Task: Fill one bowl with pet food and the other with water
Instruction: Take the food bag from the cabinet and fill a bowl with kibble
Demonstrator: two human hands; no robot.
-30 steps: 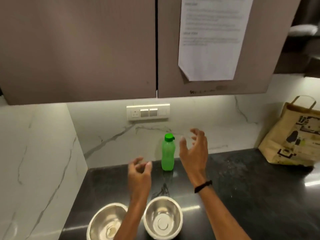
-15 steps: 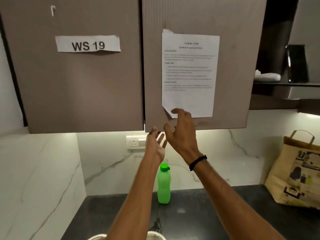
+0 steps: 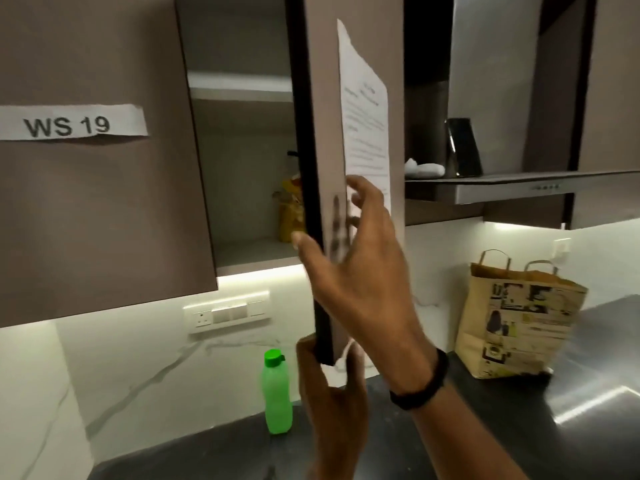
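The right cabinet door stands swung open, edge-on to me. My left hand pinches its bottom corner. My right hand holds its front edge higher up, thumb on the inner side and fingers on the outer face. Inside the cabinet, on the lower shelf, a yellow pet food bag stands partly hidden behind the door. A green water bottle with its cap on stands upright on the dark countertop by the wall. The two bowls are out of view.
A printed paper sheet is taped to the open door. The left cabinet door labelled WS 19 stays shut. A brown paper bag stands at the right on the counter. A range hood juts out at the right.
Both hands rose from above the bowls to the right cabinet door, gripped it and swung it open. My view lifted, so the bowls dropped out of sight.
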